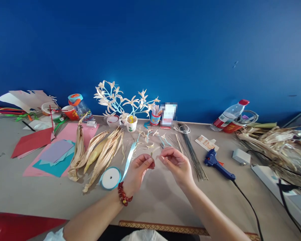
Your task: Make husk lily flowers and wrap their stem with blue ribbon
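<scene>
My left hand (140, 167), with a dark red bead bracelet at the wrist, pinches a thin wire stem with a small greenish tip (151, 155). Close to its right, thumb and fingertips of my right hand (178, 167) are pressed together; whatever is between them is too small to make out. Just beyond the hands lie small pale husk flowers (147, 133) on light blue stems. A spool of light blue ribbon (110, 178) rests beside my left wrist, its loose end running up past the hand. Dried corn husks (105, 150) are spread farther left.
Thin dark wires (194, 155) lie right of my hands, near a blue glue gun (219, 164) with a trailing cord. A white power strip (278, 190) is at far right. Behind stand a cup of husk flowers (131, 126) and a bottle (228, 115). Coloured paper (32, 142) lies left.
</scene>
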Tool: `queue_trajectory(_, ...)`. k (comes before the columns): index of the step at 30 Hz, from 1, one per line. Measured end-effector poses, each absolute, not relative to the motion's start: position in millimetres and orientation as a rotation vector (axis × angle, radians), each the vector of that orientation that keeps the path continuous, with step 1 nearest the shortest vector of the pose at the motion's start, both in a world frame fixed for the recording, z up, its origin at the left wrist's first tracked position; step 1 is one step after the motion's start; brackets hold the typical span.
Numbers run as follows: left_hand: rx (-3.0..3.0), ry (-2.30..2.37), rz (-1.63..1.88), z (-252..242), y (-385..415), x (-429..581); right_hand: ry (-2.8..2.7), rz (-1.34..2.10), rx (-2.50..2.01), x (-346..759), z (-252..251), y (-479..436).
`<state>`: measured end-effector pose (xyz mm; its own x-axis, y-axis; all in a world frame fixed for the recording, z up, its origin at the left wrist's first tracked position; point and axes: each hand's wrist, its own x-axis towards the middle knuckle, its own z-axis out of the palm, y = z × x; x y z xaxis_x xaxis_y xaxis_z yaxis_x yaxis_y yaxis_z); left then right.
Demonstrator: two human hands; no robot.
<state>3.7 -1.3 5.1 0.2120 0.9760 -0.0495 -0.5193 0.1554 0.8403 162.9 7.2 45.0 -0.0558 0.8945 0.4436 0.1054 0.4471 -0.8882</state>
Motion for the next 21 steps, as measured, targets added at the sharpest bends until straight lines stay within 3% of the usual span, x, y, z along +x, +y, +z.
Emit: queue_trajectory(21, 0.813, 0.691, 1.179, 13.1, -3.9, 3.1, -1.767, 0.307, -0.982, 158.2, 47.7, 9.9)
